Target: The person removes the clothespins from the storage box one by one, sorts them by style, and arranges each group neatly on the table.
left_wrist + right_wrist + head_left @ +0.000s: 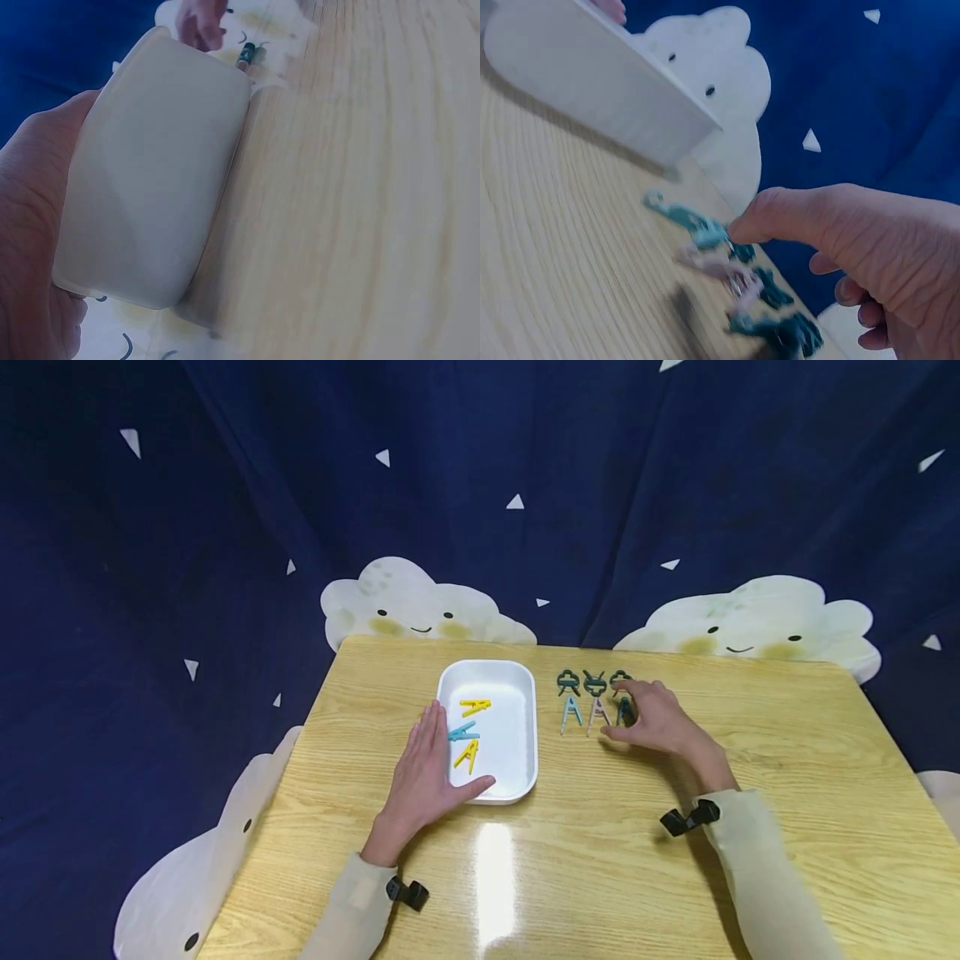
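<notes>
Two sleeves [765,868], two unclenched hands [422,777], one tray [512,735], six pegs [478,706] (three inside), three clips [568,683]

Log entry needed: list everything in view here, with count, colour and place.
Table: one, wood-toned, before the curtain
Curtain: one, dark blue with white clouds and triangles, behind
Tray: one, white, on the table
Yellow clips: two, yellow, inside the tray
Blue clip: one, light blue, between them
Back-row clips: three, dark green, right of the tray
Front-row clips: three, light blue, pink, dark green, nearer the person
Wrist devices: two, black, one per wrist
Sleeves: two, beige, forearms
Left hand: one, bare, touching the tray
Right hand: one, bare, at the rows' right end
</notes>
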The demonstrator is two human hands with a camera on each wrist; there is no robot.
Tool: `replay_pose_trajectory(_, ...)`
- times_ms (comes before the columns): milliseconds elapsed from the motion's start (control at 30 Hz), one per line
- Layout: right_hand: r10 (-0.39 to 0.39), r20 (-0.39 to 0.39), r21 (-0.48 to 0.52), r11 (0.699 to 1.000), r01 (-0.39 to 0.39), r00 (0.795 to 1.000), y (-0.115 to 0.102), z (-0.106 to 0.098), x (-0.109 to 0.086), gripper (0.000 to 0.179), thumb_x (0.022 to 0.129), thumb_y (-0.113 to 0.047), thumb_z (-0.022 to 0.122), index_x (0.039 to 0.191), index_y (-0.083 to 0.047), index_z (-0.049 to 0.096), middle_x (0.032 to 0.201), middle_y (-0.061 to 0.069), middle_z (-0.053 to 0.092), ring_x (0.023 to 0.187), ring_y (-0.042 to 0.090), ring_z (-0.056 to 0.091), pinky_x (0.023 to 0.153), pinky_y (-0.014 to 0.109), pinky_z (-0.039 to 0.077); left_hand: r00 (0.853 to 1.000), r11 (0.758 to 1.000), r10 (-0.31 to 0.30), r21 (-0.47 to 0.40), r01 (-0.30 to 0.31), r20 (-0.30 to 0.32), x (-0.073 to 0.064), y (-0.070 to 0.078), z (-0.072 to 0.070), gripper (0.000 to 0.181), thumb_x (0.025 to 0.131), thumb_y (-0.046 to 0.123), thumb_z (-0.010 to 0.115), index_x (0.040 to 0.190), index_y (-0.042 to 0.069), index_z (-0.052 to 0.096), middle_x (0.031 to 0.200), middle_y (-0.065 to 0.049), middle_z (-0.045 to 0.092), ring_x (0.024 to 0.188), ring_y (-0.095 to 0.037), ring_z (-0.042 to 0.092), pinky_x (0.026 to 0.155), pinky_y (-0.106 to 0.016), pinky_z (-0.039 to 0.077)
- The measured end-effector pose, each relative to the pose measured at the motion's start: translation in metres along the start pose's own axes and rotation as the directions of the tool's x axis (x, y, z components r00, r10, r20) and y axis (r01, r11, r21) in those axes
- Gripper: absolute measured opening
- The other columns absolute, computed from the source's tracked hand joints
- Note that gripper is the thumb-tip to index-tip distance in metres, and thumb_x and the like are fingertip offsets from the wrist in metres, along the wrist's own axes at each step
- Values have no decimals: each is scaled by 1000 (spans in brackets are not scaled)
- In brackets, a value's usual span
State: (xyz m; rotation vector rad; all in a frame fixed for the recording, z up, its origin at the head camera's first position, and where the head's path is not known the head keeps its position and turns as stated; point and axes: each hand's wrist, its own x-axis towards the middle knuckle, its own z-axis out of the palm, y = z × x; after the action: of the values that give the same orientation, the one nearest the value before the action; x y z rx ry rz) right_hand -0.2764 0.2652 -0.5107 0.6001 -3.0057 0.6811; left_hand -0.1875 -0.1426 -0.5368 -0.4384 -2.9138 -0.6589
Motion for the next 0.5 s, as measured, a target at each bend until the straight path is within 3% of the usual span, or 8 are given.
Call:
replay_pose_trajectory(67,-36,-23,20,999,36,999,-9,2,2,78,83,-44,84,141,2,59,118,23,69,100,39,54,93,59,40,1000,1000,2,0,-2,-4,0,0,0,135,80,90,57,166,1,3,176,-13,-2,162,-30,5,131,-44,10)
replay_pose_trajectory(200,-96,-53,41,994,98,994,-29,6,8,68,83,-40,85,135,-1,64,91,14,65,90,30,54,93,56,40,1000,1000,5,-7,-5,-9,0,0,0,137,79,91,57,166,1,4,176,-12,-2,162,-30,5,131,-44,10)
replay_pose_trajectory(367,-168,-84,68,982,174,982,-59,8,14,61,83,-39,85,130,-2,68,78,8,61,79,22,52,92,53,42,1000,1000,3,-13,-4,-7,0,-1,1,139,77,93,56,167,2,3,176,-8,-6,162,-29,5,131,-43,10)
replay_pose_trajectory(500,-189,-83,91,976,197,978,-82,9,17,58,85,-38,83,130,-5,68,70,2,54,76,21,49,94,54,42,1000,1000,10,-8,-10,-10,1,-2,1,139,76,93,58,166,2,3,176,-12,-1,163,-27,3,131,-43,10)
